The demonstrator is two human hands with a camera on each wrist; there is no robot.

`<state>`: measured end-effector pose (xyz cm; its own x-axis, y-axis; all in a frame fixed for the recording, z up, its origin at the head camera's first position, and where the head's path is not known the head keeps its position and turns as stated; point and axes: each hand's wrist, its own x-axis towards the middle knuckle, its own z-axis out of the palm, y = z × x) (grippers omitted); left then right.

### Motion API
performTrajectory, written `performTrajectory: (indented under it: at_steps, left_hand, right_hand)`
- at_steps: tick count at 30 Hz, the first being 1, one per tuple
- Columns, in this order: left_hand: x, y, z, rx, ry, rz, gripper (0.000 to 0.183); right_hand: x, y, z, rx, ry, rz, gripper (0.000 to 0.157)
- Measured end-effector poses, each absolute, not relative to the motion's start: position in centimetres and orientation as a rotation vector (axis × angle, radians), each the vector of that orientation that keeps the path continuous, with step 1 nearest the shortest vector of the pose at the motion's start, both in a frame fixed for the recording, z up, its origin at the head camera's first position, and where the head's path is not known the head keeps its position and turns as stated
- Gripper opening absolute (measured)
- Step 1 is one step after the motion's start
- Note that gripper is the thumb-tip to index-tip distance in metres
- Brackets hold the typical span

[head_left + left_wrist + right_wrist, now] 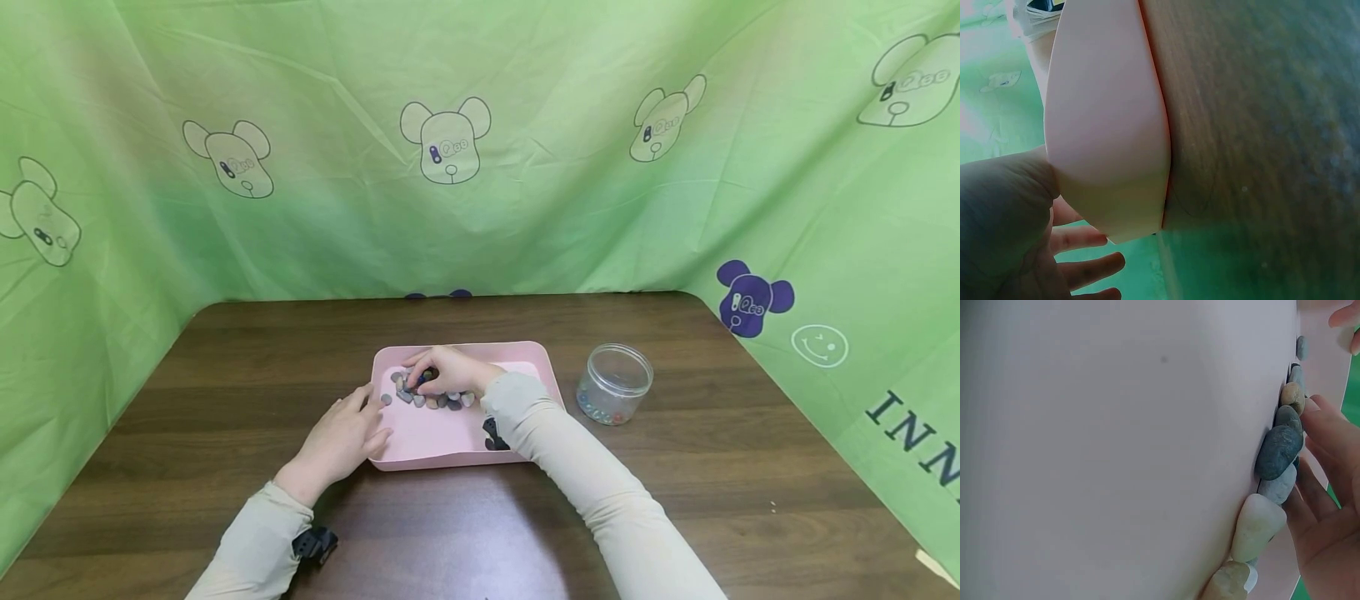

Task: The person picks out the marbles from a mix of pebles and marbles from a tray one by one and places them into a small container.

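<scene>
My left hand rests at the left side of a pink tray, its thumb over the near-left rim. In the left wrist view the fingers look straight and spread beside the tray's corner. Inside the tray, my right hand reaches down, fingers bent, among grey, white and tan pebbles. Something dark blue shows beneath its palm. In the right wrist view its fingers lie behind a dark grey pebble and a tan one; the fingertips are partly hidden, so whether they pinch a pebble cannot be told.
Right of the tray stands a clear round jar, lidless, with blue and red bits at its bottom. A brown wooden table carries both. Green printed cloth hangs behind and along the sides.
</scene>
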<state>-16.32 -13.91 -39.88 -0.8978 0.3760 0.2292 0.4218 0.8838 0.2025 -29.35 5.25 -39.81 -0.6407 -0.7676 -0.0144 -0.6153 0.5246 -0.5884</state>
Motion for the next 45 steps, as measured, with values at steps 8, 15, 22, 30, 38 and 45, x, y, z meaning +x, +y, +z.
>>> performTrajectory:
  at_steps: [8,15,22,30,38,45]
  left_hand:
    - [-16.2,-13.8,-39.9,-0.613,-2.868,-0.373,0.039]
    - [-16.2,-13.8,-39.8,-0.615,-2.87,-0.37,0.038]
    - [-16.2,-13.8,-39.8,-0.614,-2.874,-0.369,0.038]
    - [-16.2,-13.8,-39.7,-0.617,-2.88,-0.375,0.039]
    - [-16.2,-13.8,-39.7,-0.606,-2.903,-0.371,0.039]
    - [-16.3,-13.8,-39.8,-0.587,-2.918,-0.363,0.04]
  right_hand:
    - [-29.3,5.3,-39.6,-1.174,2.515,-0.759,0.009]
    - [-29.0,5.4,-39.4,-1.186,2.524,-0.729,0.009]
    - [-29.1,5.4,-39.4,-1.226,2.523,-0.724,0.009]
    - [-28.9,5.6,-39.1,-1.234,2.514,-0.717,0.01]
    - [-29.0,6.1,-38.1,-1.224,2.501,-0.767,0.011]
    - [-29.2,6.5,-37.7,-1.248,2.511,-0.778,0.011]
